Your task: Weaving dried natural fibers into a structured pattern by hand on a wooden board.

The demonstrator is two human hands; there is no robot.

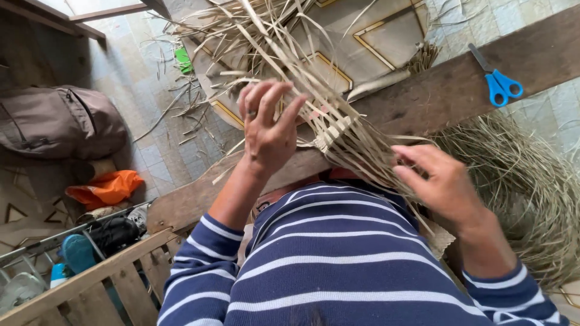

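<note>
Navy-and-white striped sleeves frame both hands over the lap: the left hand (267,130), fingers spread apart, presses on the half-woven mat of dry, pale straw strips (338,136), while the right hand (438,184) hovers at the loose strands with fingers loosely open. Those strips look feather-light, springy and brittle, best pinched near the plaited edge. A dark wooden plank (447,90) carrying blue-handled scissors (500,84) crosses the tiled floor (151,90).

Half-woven pale straw strips (329,130), splayed upward
</note>
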